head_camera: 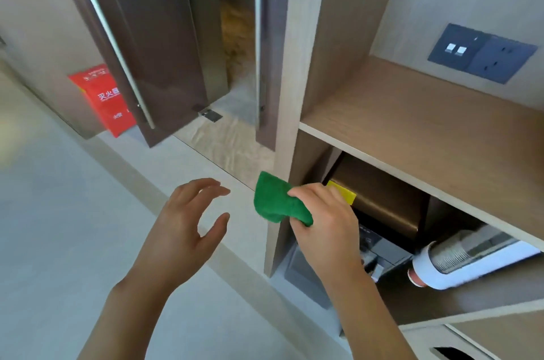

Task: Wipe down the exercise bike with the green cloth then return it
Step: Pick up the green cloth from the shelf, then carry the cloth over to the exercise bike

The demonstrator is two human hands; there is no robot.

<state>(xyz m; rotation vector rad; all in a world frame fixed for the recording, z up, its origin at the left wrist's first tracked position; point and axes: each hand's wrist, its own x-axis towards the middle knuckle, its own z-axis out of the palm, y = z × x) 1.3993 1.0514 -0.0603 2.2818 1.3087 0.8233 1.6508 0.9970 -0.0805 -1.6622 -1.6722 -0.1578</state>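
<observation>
Beside the shelf unit [412,124] my right hand [326,218] grips the green cloth [276,200], bunched, long axis running up-left; my left hand [188,221] hovers empty, fingers relaxed. Lower compartment: brown box [382,197], cup dispenser [459,259] stacked with cups.

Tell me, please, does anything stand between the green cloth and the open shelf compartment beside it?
Nothing visible does. The right hand grips the green cloth just left of the wooden upright; the compartment's front is open, with a brown box inside. The left hand is empty.
</observation>
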